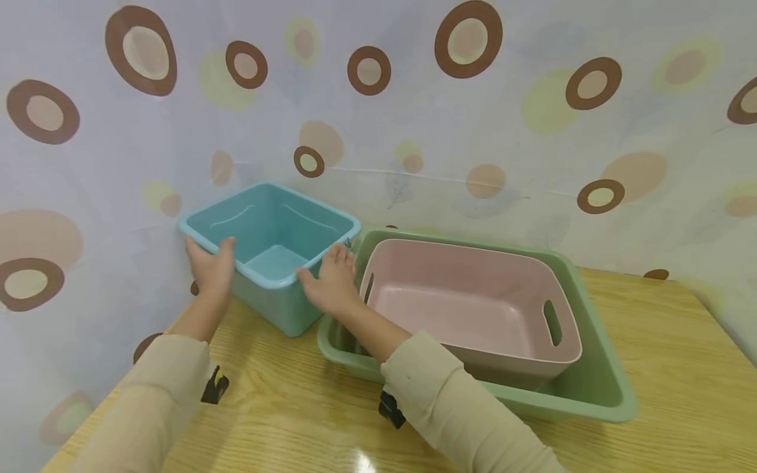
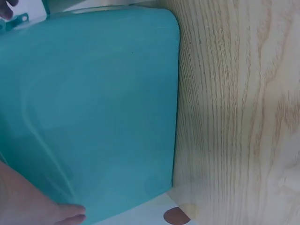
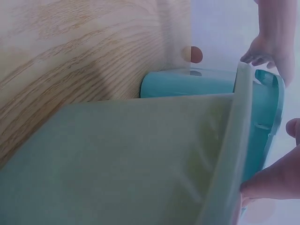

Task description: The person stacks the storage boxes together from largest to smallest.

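Observation:
A blue plastic bin (image 1: 284,302) stands on the table at the left, upright, its inside bare. My left hand (image 1: 214,268) is at its near-left side, thumb raised by the rim and fingers along the outer wall. In the left wrist view the bin's wall (image 2: 103,103) fills much of the picture, with part of the left hand (image 2: 33,199) at the lower left. On the bin's right side is my right hand (image 1: 332,281), thumb near the front corner and fingers extended along the rim. Neither hand visibly curls round the rim.
Right of the bin, a pink basket (image 1: 443,315) with slotted handles sits tilted inside a larger green basin (image 1: 609,368). The basin's left edge is close beside the blue bin, under my right forearm. A patterned curtain (image 1: 414,118) hangs behind the wooden table (image 1: 284,407).

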Tool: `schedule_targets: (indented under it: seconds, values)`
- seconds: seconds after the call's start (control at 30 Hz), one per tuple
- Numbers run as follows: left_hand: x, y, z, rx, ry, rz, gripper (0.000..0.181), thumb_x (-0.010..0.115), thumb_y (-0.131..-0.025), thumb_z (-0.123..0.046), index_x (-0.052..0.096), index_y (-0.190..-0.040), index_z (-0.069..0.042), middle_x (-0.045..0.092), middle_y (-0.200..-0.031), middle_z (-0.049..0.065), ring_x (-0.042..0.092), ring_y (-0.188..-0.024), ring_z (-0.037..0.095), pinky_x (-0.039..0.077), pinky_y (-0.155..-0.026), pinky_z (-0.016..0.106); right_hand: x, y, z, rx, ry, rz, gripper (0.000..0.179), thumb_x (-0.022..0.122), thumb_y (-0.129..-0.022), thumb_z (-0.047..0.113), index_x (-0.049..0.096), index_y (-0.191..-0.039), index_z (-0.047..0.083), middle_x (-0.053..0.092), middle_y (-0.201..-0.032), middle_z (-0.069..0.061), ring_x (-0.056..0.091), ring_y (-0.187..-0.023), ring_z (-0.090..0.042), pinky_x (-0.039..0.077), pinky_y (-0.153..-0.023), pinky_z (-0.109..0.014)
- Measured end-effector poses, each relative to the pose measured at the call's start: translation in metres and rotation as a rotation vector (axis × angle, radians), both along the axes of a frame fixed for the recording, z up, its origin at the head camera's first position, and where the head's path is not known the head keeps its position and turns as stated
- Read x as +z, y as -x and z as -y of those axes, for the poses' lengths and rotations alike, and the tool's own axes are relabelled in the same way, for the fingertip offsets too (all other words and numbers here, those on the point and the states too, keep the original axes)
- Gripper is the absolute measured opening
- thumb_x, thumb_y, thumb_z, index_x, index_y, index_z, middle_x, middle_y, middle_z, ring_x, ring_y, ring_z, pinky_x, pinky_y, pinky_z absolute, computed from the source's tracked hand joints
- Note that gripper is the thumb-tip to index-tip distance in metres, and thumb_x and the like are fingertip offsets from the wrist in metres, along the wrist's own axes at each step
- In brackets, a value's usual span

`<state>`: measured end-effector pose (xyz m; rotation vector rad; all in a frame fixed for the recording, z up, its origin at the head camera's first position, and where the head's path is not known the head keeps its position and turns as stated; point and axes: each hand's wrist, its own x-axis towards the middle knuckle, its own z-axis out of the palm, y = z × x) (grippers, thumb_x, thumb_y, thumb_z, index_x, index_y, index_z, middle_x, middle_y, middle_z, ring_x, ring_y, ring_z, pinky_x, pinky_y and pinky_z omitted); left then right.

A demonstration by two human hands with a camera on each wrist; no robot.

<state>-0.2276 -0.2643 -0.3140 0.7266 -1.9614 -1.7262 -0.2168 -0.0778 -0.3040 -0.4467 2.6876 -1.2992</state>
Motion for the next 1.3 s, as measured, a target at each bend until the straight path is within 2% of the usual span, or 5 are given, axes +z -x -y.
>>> schedule_targets:
  seconds: [0.27,0.63,0.9,1.03,1.3]
  values:
    - [-0.007,0.005,0.003,-0.003,-0.036,0.01,0.065,0.042,-0.093,-0.017,0.008,-0.149,-0.025,0.021,-0.153,0.001,0.026,-0.138,0.019,0.024,-0.114,0.034,-0.001,0.0,0.008,-0.018,-0.063,-0.057,0.08,0.043,-0.095,0.038,0.002,-0.145,-0.008,-0.006,-0.153,-0.024,-0.009,-0.143,-0.035,0.002,-0.118,-0.046]
    - [-0.01,0.003,-0.006,0.027,-0.114,-0.032,0.073,0.034,-0.092,-0.012,-0.006,-0.149,-0.033,0.013,-0.156,-0.003,0.024,-0.138,0.014,0.023,-0.114,0.029,-0.001,0.001,0.016,-0.069,-0.068,-0.036,0.082,0.044,-0.094,0.04,-0.001,-0.146,-0.005,-0.011,-0.154,-0.021,-0.013,-0.143,-0.032,0.001,-0.118,-0.043]
    - [-0.01,0.004,-0.012,0.065,-0.105,0.04,0.073,0.035,-0.095,-0.018,-0.014,-0.149,-0.023,-0.005,-0.157,-0.004,0.005,-0.143,0.011,0.011,-0.117,0.025,-0.001,0.006,0.012,-0.079,-0.107,-0.047,0.086,0.048,-0.092,0.04,0.001,-0.146,-0.007,-0.008,-0.154,-0.023,-0.009,-0.144,-0.034,0.003,-0.118,-0.045]
    - [-0.01,0.0,-0.017,0.072,-0.097,0.052,0.074,0.036,-0.094,-0.02,-0.015,-0.148,-0.025,-0.002,-0.158,-0.003,0.013,-0.142,0.014,0.016,-0.117,0.028,0.001,0.01,0.008,-0.064,-0.125,-0.045,0.083,0.047,-0.092,0.036,0.002,-0.145,-0.009,-0.006,-0.153,-0.025,-0.007,-0.143,-0.036,0.004,-0.118,-0.045]
    - [-0.014,-0.008,-0.025,0.057,-0.064,-0.058,0.081,0.042,-0.094,-0.018,-0.018,-0.147,-0.027,-0.005,-0.157,-0.005,0.005,-0.143,0.01,0.009,-0.117,0.023,0.005,0.018,-0.004,-0.004,-0.127,-0.031,0.081,0.046,-0.09,0.034,0.004,-0.146,-0.008,-0.004,-0.154,-0.023,-0.006,-0.144,-0.035,0.005,-0.119,-0.042]
